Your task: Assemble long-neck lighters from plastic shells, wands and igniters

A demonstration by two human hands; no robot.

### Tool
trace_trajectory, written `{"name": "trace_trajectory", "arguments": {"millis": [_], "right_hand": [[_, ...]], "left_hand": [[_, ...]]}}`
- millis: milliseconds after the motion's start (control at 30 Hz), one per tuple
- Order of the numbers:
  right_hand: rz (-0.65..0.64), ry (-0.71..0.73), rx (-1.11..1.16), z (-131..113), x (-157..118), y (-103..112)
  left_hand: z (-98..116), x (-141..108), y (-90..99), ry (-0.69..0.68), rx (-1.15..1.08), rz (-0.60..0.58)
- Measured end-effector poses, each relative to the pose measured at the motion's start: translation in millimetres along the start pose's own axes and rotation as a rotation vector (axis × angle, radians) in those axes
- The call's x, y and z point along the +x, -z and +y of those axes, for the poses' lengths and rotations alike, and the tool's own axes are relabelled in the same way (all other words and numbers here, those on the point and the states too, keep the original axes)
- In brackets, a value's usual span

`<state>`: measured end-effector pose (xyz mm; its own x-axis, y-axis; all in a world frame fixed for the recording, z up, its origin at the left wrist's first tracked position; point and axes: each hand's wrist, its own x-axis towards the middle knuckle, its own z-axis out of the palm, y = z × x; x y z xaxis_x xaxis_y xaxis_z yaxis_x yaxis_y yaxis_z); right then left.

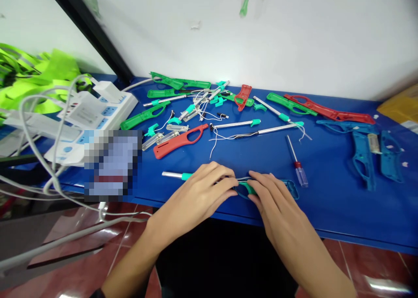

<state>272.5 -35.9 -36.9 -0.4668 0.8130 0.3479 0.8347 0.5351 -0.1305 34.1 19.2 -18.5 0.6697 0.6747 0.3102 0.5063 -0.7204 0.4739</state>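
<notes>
Near the front edge of the table lies a blue lighter shell half (292, 189), mostly covered by my hands. A metal lighter tube (171, 175) with a teal collar sticks out to the left of it. My left hand (202, 187) is closed over the tube end and the shell, fingers bent downward. My right hand (277, 198) grips the shell's handle part, its fingertips at a teal trigger (247, 188). Thin wires run between the two hands. The fingers hide how the parts sit in the shell.
Green shell halves (143, 116), a red shell half (181, 141) and several wired metal tubes (237, 124) lie behind my hands. A screwdriver (300, 174) and blue shell halves (362, 159) are on the right. A phone (116, 163) and a power strip (107, 115) occupy the left.
</notes>
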Motion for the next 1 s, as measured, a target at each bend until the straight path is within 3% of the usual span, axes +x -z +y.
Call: {"name": "trace_trajectory", "arguments": {"millis": [500, 833, 1000], "right_hand": [[0.051, 0.025, -0.034, -6, 7, 0], [-0.003, 0.026, -0.130, -10, -4, -5], [-0.087, -0.015, -0.022, -1, -3, 2]], "left_hand": [[-1, 0, -4.1, -0.067, 0.050, 0.068], [1, -1, -6.3, -0.039, 0.055, 0.070], [3, 0, -4.0, -0.006, 0.026, 0.042]]}}
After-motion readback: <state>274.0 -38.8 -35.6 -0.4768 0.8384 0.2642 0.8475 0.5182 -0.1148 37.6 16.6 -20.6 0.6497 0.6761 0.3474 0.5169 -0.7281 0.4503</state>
